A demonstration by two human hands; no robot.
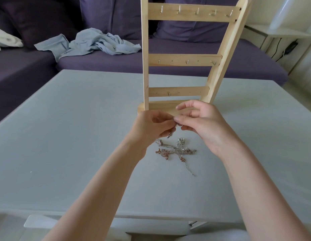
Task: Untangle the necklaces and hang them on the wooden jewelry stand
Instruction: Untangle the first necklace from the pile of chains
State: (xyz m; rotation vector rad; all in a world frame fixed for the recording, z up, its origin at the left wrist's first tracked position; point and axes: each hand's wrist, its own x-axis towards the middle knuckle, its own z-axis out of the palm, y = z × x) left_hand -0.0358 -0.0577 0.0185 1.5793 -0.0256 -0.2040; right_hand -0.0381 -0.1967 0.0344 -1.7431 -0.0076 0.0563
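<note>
A tangle of silver and rose-gold necklaces (pixel 175 150) lies on the pale grey table (pixel 73 136), with a thin silver chain end trailing toward me. My left hand (pixel 153 126) and my right hand (pixel 198 122) meet just above the tangle, fingertips together, both pinching a thin chain end lifted from the pile. A clasp dangles below my left fingers. The wooden jewelry stand (pixel 186 58) rises upright right behind my hands, with three crossbars carrying small metal hooks, all bare.
A purple sofa (pixel 116 61) runs behind the table with a crumpled light-blue cloth (pixel 92 42) and a white towel (pixel 5 40) on it. A white side table (pixel 281 35) stands at the far right.
</note>
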